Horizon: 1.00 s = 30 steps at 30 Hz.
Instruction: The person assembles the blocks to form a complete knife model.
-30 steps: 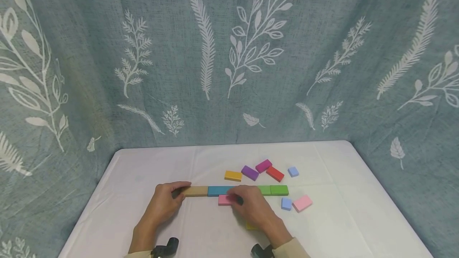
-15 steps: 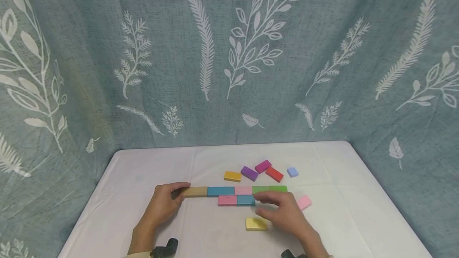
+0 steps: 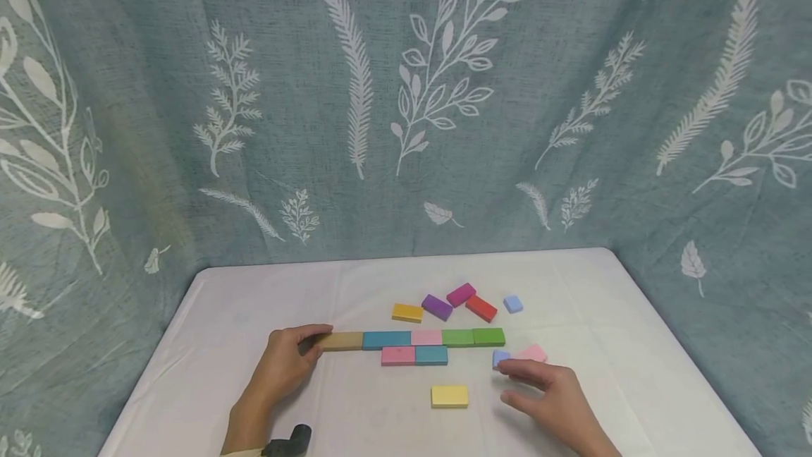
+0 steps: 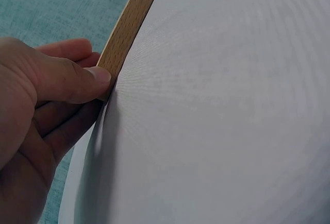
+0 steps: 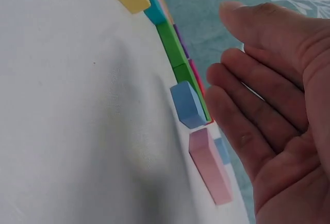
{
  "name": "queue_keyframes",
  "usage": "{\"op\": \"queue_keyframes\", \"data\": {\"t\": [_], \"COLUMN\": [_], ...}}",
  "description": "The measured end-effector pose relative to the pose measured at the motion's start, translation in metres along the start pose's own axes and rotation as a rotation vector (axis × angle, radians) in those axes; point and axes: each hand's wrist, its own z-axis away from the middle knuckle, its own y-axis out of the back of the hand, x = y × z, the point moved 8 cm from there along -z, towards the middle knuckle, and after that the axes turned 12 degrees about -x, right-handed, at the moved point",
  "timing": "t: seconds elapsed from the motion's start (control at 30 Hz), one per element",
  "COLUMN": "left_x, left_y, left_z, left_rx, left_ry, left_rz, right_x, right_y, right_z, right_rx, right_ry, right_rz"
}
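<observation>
My left hand (image 3: 285, 365) pinches the left end of the tan wooden block (image 3: 342, 341), thumb in front; the left wrist view shows the thumb on the wood (image 4: 129, 28). Rightward in that row lie a blue block (image 3: 387, 340), a pink one (image 3: 426, 337) and two green ones (image 3: 488, 336). Against its front edge are a darker pink block (image 3: 398, 355) and a teal block (image 3: 431, 355). My right hand (image 3: 558, 400) hovers with spread, empty fingers beside a small blue block (image 3: 500, 357) and a light pink block (image 3: 533, 352), both seen in the right wrist view.
Behind the row lie yellow-orange (image 3: 407, 312), purple (image 3: 437, 307), magenta (image 3: 461, 294) and red (image 3: 481, 308) blocks and a small blue one (image 3: 513, 303). A pale yellow block (image 3: 450, 396) is nearer the front. A patterned curtain (image 3: 380, 90) hangs behind the table.
My right hand has let go of the darker pink block and moved right, uncovering the teal block, to the small blue block. My left hand has stayed at the tan block.
</observation>
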Motion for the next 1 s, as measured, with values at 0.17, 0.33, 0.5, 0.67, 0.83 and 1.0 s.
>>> {"op": "queue_keyframes", "data": {"t": [0.17, 0.33, 0.5, 0.67, 0.83, 1.0], "left_x": [0.0, 0.001, 0.002, 0.002, 0.001, 0.0], "left_y": [0.0, 0.0, 0.0, 0.001, 0.001, 0.0], "left_z": [0.0, 0.0, 0.0, 0.0, 0.0, 0.001], "left_rx": [0.002, 0.002, 0.001, 0.003, 0.002, 0.004], "left_ry": [0.001, 0.003, 0.002, -0.001, 0.0, 0.003], "left_rz": [0.001, -0.006, -0.009, -0.012, -0.007, -0.001], "right_x": [-0.003, -0.008, -0.016, -0.021, -0.019, -0.022], "right_y": [-0.007, -0.02, -0.032, -0.042, -0.053, -0.06], "right_z": [-0.001, -0.007, -0.014, -0.019, -0.025, -0.026], "right_rx": [-0.017, -0.066, -0.124, -0.164, -0.198, -0.184], "right_ry": [0.034, 0.05, 0.086, 0.104, 0.084, 0.145], "right_rz": [-0.04, -0.053, -0.037, -0.007, 0.024, 0.046]}}
